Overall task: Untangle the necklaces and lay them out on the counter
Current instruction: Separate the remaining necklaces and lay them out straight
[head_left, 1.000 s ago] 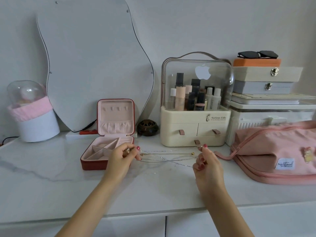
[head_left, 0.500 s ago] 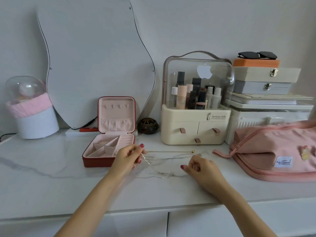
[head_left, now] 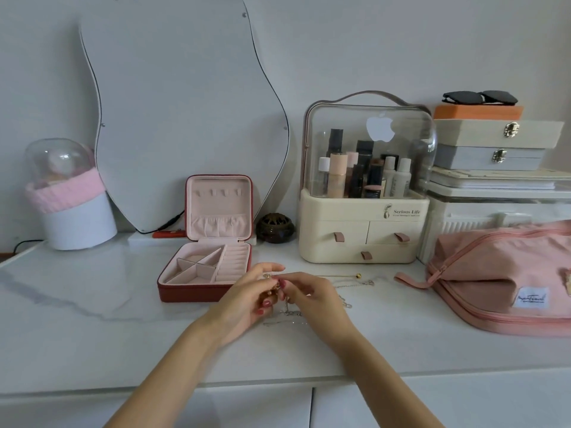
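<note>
Thin gold and silver necklaces point(head_left: 349, 284) lie tangled on the white marble counter point(head_left: 92, 319), trailing right to a gold bead end point(head_left: 358, 276). My left hand point(head_left: 247, 299) and my right hand point(head_left: 312, 296) meet just right of the red jewellery box. Both pinch the bunched chains between their fingertips, with short chain ends hanging below. More chain point(head_left: 285, 318) rests on the counter under the hands.
An open red jewellery box point(head_left: 204, 273) with pink lining stands left of the hands. Behind are a wavy mirror point(head_left: 185, 112), a cream cosmetics organiser point(head_left: 364, 239) and a small dark pot point(head_left: 275, 231). A pink bag point(head_left: 506, 279) lies right, a domed jar point(head_left: 69, 196) far left.
My right hand has moved left and up to join my left hand. The chains, stretched between the hands a second ago, are now slack and bunched at the fingertips.
</note>
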